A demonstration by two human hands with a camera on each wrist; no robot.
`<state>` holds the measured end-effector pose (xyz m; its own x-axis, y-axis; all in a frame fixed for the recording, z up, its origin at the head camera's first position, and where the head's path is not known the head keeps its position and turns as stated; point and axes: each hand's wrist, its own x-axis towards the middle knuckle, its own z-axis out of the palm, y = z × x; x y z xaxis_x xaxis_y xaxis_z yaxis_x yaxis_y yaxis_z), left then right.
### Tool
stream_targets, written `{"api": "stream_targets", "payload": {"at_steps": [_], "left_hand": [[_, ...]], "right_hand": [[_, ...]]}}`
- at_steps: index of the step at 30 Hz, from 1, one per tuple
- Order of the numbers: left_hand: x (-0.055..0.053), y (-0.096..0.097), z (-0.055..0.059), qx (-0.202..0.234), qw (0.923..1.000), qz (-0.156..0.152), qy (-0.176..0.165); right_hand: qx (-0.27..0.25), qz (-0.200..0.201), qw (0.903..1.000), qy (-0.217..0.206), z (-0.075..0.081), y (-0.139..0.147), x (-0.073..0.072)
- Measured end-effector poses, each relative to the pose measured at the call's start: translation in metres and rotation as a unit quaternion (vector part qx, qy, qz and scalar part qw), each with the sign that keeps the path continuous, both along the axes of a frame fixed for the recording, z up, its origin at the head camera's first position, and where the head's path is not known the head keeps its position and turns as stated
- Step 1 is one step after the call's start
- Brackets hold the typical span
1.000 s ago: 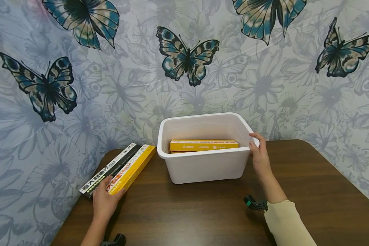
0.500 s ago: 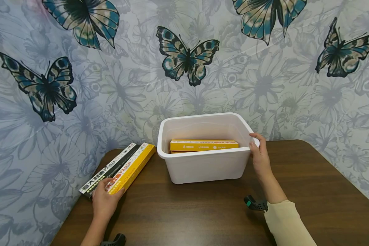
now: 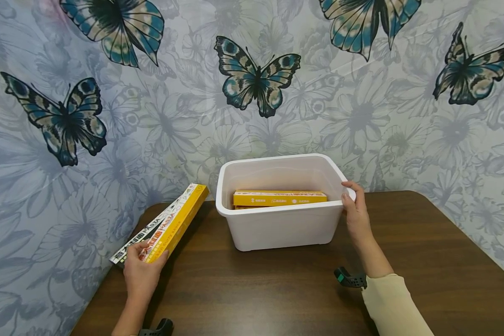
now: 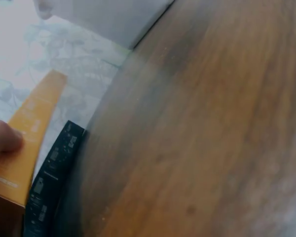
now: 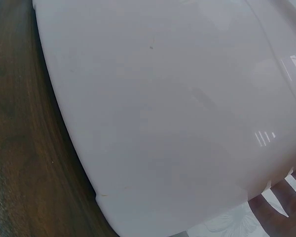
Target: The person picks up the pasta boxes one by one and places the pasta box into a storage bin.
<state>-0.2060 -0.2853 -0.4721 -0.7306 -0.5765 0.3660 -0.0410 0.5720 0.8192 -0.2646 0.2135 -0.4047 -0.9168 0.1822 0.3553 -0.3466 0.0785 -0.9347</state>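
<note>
My left hand (image 3: 142, 275) pinches the near end of a yellow pasta box (image 3: 177, 224), thumb on its yellow side. The box's far end is tilted up over a black pasta box (image 3: 128, 249) that lies on the table and is partly covered by it. In the left wrist view the yellow box (image 4: 27, 143) stands apart from the black box (image 4: 54, 177) toward the far end. At the right, my right hand (image 3: 356, 217) grips the right rim of a white plastic bin (image 3: 281, 228). Inside the bin lies another yellow box (image 3: 279, 198), with more yellow just under it.
The brown wooden table (image 3: 256, 289) has its left edge close beside the black box. Behind it hangs a wall cloth (image 3: 172, 116) printed with butterflies and flowers. A dark band (image 3: 350, 278) sits on the right wrist.
The left hand has lifted the far end of the yellow pasta box up off the table, and it now overlaps the black box. The right hand and bin stay in place.
</note>
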Motion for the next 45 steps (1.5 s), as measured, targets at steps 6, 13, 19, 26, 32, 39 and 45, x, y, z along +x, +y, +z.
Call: {"api": "stream_targets", "payload": {"at_steps": [6, 13, 19, 26, 32, 39, 45], "left_hand": [[0.0, 0.011, 0.015, 0.05, 0.9985, -0.005, 0.022], [-0.006, 0.026, 0.037, 0.091, 0.9931, -0.055, 0.051], [-0.018, 0.037, 0.063, 0.152, 0.977, -0.093, 0.118], [-0.032, 0.058, 0.094, 0.22, 0.9464, -0.158, 0.175], [-0.041, 0.081, 0.114, 0.22, 0.935, -0.209, 0.183], [-0.054, 0.096, 0.126, 0.168, 0.9425, -0.252, 0.141], [-0.061, 0.1, 0.128, 0.106, 0.9497, -0.284, 0.076]], "right_hand": [[-0.003, 0.004, 1.0, 0.002, -0.001, 0.001, -0.002], [0.002, 0.003, 1.0, 0.001, -0.004, 0.001, -0.002], [-0.006, 0.007, 0.9999, 0.004, -0.002, 0.001, -0.002], [0.002, 0.002, 1.0, -0.005, 0.0, 0.004, -0.001], [0.003, 0.0, 1.0, -0.008, 0.002, 0.005, -0.001], [0.0, 0.003, 1.0, -0.008, 0.002, 0.005, 0.0], [-0.011, 0.006, 0.9999, -0.008, 0.0, 0.004, -0.001]]}}
